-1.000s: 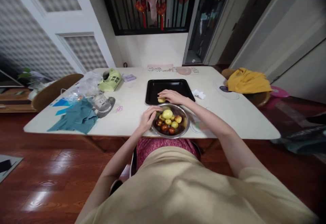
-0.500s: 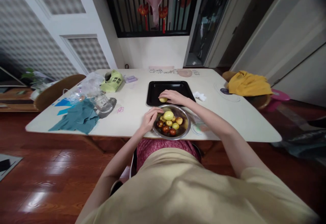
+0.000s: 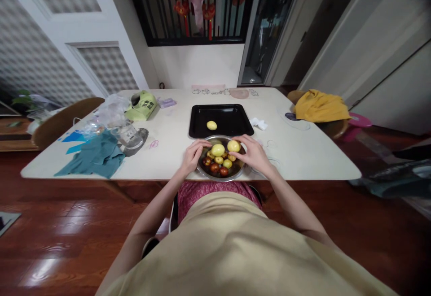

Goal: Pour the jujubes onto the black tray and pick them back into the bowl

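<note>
A round metal bowl (image 3: 220, 179) stands at the table's near edge, holding several small fruits, some yellow-green and some red-brown, with a larger pale yellow-green fruit (image 3: 217, 150) on top. My left hand (image 3: 194, 154) grips the bowl's left rim, fingers bent over it. On the bowl's right side, my right hand (image 3: 251, 152) has its thumb and fingers around a round yellow fruit (image 3: 233, 145). Just beyond the bowl lies a black baking tray (image 3: 232, 119) with one yellow oval fruit (image 3: 212, 125) in it. The exact kind of fruit is unclear.
Left on the white table (image 3: 168, 152) are a teal cloth (image 3: 96, 154), a clear plastic container (image 3: 129, 138) and a green bag (image 3: 141, 105). Crumpled white tissue (image 3: 258, 124) lies right of the tray. A yellow cloth (image 3: 321, 106) hangs over a chair at right.
My right hand has left the yellow fruit in the tray and come back to the bowl, where it now holds another fruit. My left hand stays at the bowl's rim.
</note>
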`<state>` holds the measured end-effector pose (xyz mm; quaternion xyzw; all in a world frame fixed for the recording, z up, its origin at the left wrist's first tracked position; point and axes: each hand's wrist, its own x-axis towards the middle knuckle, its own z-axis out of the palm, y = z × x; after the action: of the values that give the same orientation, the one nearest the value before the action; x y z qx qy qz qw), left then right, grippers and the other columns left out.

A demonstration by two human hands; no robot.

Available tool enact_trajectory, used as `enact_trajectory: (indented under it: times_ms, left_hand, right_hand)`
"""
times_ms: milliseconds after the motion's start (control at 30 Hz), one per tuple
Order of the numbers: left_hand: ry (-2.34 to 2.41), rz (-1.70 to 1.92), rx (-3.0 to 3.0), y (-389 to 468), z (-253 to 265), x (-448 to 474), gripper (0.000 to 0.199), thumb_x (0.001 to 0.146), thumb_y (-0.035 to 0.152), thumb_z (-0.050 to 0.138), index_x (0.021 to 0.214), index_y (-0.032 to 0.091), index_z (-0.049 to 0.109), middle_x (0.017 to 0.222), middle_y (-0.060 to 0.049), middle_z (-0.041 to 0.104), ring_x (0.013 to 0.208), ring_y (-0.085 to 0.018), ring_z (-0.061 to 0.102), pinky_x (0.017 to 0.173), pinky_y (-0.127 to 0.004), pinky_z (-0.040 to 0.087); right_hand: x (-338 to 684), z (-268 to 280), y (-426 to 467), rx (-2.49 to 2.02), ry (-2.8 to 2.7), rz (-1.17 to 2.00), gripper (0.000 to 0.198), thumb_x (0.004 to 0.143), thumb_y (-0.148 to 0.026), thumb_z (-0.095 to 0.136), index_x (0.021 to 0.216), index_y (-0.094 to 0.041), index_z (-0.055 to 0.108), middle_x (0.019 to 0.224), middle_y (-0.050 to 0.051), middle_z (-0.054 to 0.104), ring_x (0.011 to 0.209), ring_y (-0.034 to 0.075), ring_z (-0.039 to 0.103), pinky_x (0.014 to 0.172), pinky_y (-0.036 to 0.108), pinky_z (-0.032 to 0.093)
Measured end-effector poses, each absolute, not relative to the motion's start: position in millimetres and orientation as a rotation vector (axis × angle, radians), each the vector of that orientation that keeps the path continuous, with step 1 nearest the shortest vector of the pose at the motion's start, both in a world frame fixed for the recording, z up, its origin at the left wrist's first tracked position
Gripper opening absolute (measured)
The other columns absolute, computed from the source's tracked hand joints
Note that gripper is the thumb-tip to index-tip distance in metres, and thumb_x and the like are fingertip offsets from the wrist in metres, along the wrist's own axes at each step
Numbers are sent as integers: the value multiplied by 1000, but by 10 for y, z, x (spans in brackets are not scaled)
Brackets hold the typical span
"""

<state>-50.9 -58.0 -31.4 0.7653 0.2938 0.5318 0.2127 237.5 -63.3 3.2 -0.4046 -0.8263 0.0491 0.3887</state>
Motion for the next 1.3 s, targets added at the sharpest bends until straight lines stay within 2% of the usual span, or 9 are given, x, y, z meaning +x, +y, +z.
enact_trajectory:
  times_ms: [200, 567, 800, 967, 1100, 1200, 1300]
  left_hand:
    - [849, 1461, 2130, -587, -303, -513, 50, 113, 51, 39, 110, 20, 79, 116, -13, 78, 114, -28, 72, 105, -48, 56]
    - [779, 1492, 2125, -564, -334, -527, 43, 114, 43, 43, 112, 19, 79, 118, -12, 77, 115, -25, 71, 104, -43, 54]
    - [880, 1516, 2094, -290, -188, -674, 29, 110, 39, 54, 116, 20, 76, 119, -11, 75, 113, -23, 71, 100, -39, 59]
    - [924, 1239, 2416, 294, -28, -718, 30, 106, 28, 56, 132, 20, 69, 134, -14, 70, 127, -26, 67, 108, -44, 58]
    - [993, 934, 2609, 773, -67, -613, 42, 99, 21, 63, 141, 21, 65, 147, -15, 64, 139, -31, 60, 123, -56, 47]
    - [1065, 734, 2651, 1016, -140, -511, 49, 93, 16, 68, 142, 20, 66, 153, -16, 60, 143, -34, 56, 125, -59, 43]
    - [1086, 652, 2659, 1157, -179, -432, 47, 91, 13, 67, 138, 19, 68, 149, -16, 61, 140, -34, 59, 123, -60, 44]
  right_hand:
    - [2240, -147, -835, -996, -2097, 183, 46, 90, -49, 84, 127, -24, 71, 120, 13, 76, 110, 36, 73, 97, 52, 62]
    - [2223, -203, -897, -964, -2023, 306, 53, 89, -51, 84, 135, -28, 71, 131, 12, 75, 121, 36, 71, 106, 55, 58]
    - [2318, -314, -869, -821, -1843, 297, 27, 109, -44, 57, 122, -27, 75, 121, 11, 76, 115, 29, 71, 102, 50, 59]
    - [2312, -483, -791, -799, -1751, 296, 33, 112, -42, 48, 113, -26, 77, 118, 11, 77, 115, 28, 71, 102, 50, 59]
    - [2259, -516, -761, -816, -1702, 292, 38, 114, -42, 44, 109, -26, 77, 116, 11, 77, 113, 27, 71, 100, 48, 60]
    - [2243, -505, -758, -814, -1696, 275, 39, 114, -42, 42, 107, -25, 77, 115, 11, 77, 113, 27, 71, 99, 48, 60]
    - [2243, -501, -758, -808, -1707, 260, 41, 114, -41, 40, 106, -25, 77, 114, 11, 76, 112, 27, 70, 99, 49, 59]
